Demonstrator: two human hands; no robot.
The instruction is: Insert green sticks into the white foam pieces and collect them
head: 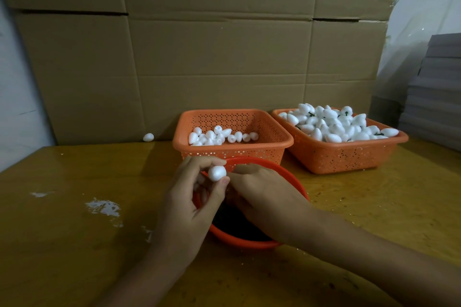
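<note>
My left hand (192,197) pinches a white egg-shaped foam piece (217,173) between thumb and fingertips, above a round orange bowl (298,187) with a dark inside. More white foam shows inside that hand's palm. My right hand (259,194) lies over the bowl with its fingertips against the foam piece; whatever it holds is hidden. An orange basket (282,143) behind the bowl holds several plain foam pieces (219,136). A second orange basket (336,154) to the right is heaped with foam pieces (334,124), some showing green sticks.
One loose foam piece (148,136) lies on the wooden table (74,244) by the cardboard wall (199,45). White smears (103,207) mark the table at left. A grey stack (436,97) stands at the far right.
</note>
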